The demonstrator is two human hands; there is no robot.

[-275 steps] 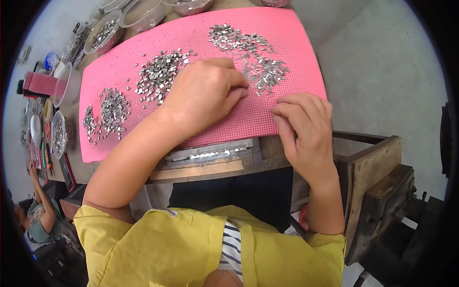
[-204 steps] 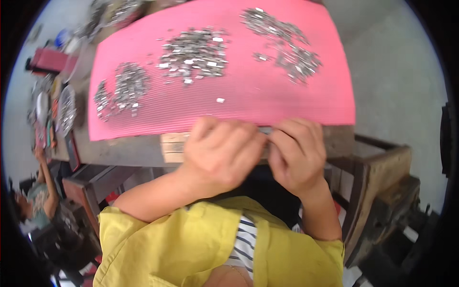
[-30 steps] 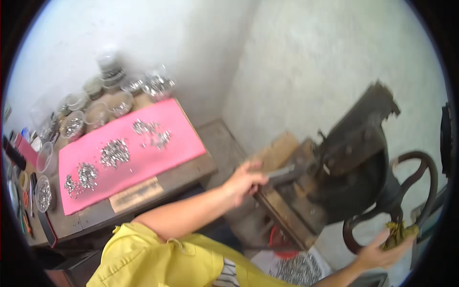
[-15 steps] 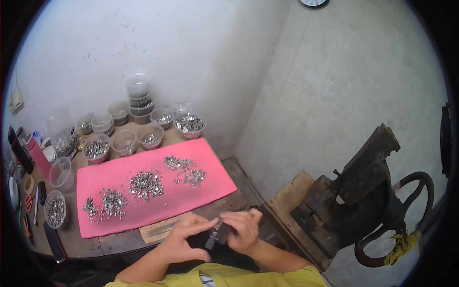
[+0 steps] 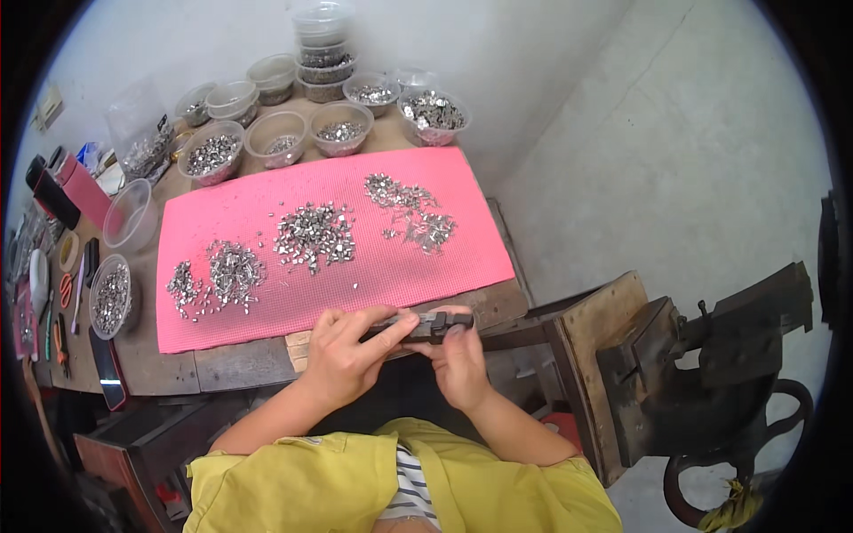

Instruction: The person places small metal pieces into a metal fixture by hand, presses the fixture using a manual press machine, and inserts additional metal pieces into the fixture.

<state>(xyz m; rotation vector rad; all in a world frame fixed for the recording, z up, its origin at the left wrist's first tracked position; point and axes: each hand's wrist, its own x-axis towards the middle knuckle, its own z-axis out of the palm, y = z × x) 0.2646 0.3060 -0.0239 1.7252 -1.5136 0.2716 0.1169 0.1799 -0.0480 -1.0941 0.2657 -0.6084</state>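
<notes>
A dark, elongated metal block (image 5: 435, 327) with a stepped end is held level between my two hands at the table's near edge. My left hand (image 5: 345, 354) is closed round its left end, the index finger lying along the top. On the other end, my right hand (image 5: 460, 364) grips with the thumb on the near side and fingers beyond. Just past them lies a pink textured mat (image 5: 355, 306) bearing several heaps of small shiny metal pieces, the largest being the middle heap (image 5: 314, 236). Part of the block is hidden under my fingers.
Clear tubs of metal bits, such as one tub (image 5: 434, 115), line the table's back. On the left stand a pink bottle (image 5: 82, 191), an uncovered tub (image 5: 130, 218), orange-handled pliers (image 5: 60, 345) and a phone (image 5: 108, 369). A heavy black press (image 5: 684, 373) stands to the right.
The view has tipped downward, so mat and tubs sit higher in the picture. The block has turned from upright-slanted to level, and my left hand has closed on it.
</notes>
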